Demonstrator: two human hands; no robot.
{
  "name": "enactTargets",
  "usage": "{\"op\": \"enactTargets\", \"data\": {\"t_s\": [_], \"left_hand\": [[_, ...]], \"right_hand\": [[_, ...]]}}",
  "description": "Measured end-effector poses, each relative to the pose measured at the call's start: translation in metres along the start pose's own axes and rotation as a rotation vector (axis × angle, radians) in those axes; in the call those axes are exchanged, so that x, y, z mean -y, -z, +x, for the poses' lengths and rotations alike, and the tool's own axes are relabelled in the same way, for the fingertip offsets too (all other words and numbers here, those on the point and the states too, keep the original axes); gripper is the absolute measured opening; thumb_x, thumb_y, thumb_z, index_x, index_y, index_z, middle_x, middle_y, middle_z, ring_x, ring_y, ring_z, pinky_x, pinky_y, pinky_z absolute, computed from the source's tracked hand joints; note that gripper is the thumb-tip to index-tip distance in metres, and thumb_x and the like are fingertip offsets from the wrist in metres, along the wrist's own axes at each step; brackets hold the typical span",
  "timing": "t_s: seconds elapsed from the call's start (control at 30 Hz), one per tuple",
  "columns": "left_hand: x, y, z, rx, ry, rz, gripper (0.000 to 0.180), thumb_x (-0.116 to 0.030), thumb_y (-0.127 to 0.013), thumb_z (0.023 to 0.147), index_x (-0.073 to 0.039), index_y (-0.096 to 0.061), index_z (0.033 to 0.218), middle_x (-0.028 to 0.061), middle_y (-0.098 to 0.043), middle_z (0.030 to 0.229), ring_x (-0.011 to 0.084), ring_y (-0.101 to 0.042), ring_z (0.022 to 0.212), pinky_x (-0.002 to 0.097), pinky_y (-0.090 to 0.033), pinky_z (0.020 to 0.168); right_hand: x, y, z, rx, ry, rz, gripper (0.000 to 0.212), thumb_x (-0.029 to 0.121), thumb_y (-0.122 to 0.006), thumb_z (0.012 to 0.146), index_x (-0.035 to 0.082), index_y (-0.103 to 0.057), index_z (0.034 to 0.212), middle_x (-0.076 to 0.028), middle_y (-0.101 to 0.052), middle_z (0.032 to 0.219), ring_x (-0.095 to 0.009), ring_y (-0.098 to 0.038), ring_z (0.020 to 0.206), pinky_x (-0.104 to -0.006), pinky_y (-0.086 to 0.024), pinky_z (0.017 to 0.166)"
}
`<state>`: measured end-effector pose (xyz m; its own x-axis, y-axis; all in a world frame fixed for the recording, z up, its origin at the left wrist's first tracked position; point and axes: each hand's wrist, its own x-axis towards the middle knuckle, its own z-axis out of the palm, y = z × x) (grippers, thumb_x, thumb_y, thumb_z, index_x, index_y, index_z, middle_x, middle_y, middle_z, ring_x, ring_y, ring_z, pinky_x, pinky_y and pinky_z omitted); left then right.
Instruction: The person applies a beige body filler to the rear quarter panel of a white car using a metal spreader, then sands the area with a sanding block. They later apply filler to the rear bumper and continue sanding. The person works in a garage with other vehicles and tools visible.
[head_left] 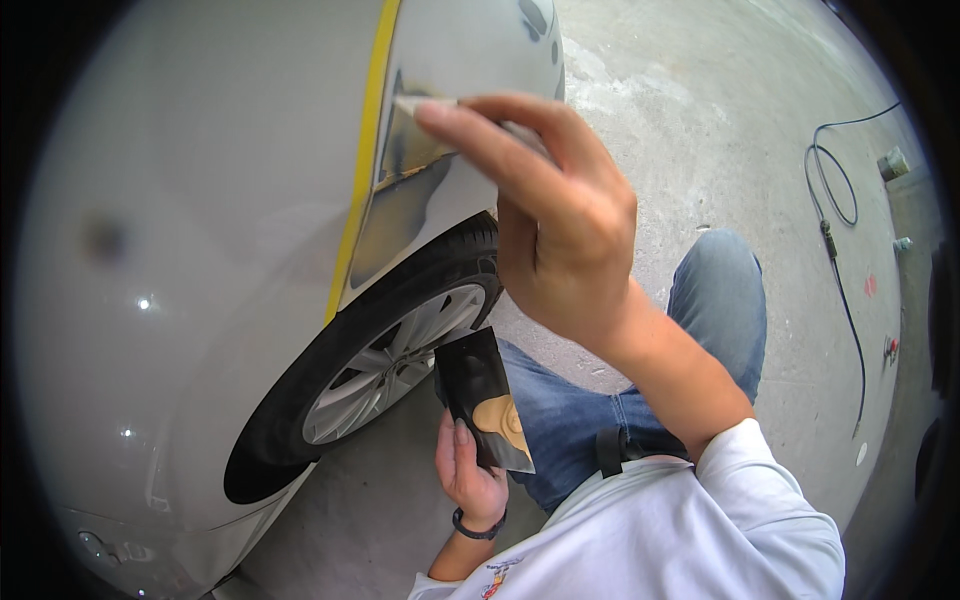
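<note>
My right hand [570, 200] is raised near the car's bumper corner. Its fingers pinch a thin pale spreader [425, 102], whose edge is at the sanded patch [408, 140]; whether it touches the surface I cannot tell. Bare yellowish and dark grey areas show on this patch, with a ragged seam [412, 175] across it. A strip of yellow masking tape [360, 190] runs along the patch's left side. Lower down, my left hand [468, 470] grips a black mixing board [470, 372] from below, thumb on its face. Tan body filler [500, 420] lies smeared on the board.
The pale car body [200, 200] fills the left side. Its wheel [390, 370] stands close beside the board. My jeans-clad knee [720, 290] is at the right. A black hose [835, 250] lies on the concrete floor [680, 120] near the far right wall.
</note>
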<state>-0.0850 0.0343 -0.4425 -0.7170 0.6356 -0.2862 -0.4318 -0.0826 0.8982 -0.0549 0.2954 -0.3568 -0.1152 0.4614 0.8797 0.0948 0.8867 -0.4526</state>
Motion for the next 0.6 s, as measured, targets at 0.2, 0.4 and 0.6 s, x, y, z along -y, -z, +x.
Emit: {"op": "enactTargets", "data": {"t_s": [0.2,0.4,0.6], "left_hand": [[0.001,-0.01,-0.002,-0.159,0.012,-0.059,0.045,-0.024,-0.045,0.109,0.006,-0.051,0.142,0.0079,-0.07,0.107,0.0077,-0.059,0.074,0.0205,-0.04,0.059],[0.008,-0.003,-0.001,-0.039,0.019,-0.042,0.044,-0.023,-0.045,0.109,0.006,-0.051,0.141,0.0074,-0.07,0.105,0.0074,-0.057,0.071,0.0203,-0.04,0.058],[0.009,0.001,-0.002,-0.002,0.019,-0.011,0.045,-0.024,-0.045,0.109,0.006,-0.051,0.142,0.0046,-0.067,0.091,0.0051,-0.046,0.056,0.0211,-0.032,0.05]], "right_hand": [[0.009,-0.017,0.003,-0.047,-0.019,-0.072,0.067,-0.022,-0.058,0.068,0.011,-0.076,0.124,-0.016,-0.069,0.111,-0.031,-0.071,0.088,-0.0383,-0.059,0.075],[0.015,0.004,0.0,0.054,-0.057,-0.006,0.065,-0.022,-0.058,0.072,0.011,-0.075,0.125,-0.015,-0.07,0.109,-0.029,-0.071,0.084,-0.0354,-0.057,0.073],[0.004,-0.002,0.018,0.014,-0.062,-0.074,0.061,-0.021,-0.057,0.076,0.009,-0.074,0.125,-0.015,-0.07,0.104,-0.027,-0.07,0.08,-0.0349,-0.056,0.069]]}}
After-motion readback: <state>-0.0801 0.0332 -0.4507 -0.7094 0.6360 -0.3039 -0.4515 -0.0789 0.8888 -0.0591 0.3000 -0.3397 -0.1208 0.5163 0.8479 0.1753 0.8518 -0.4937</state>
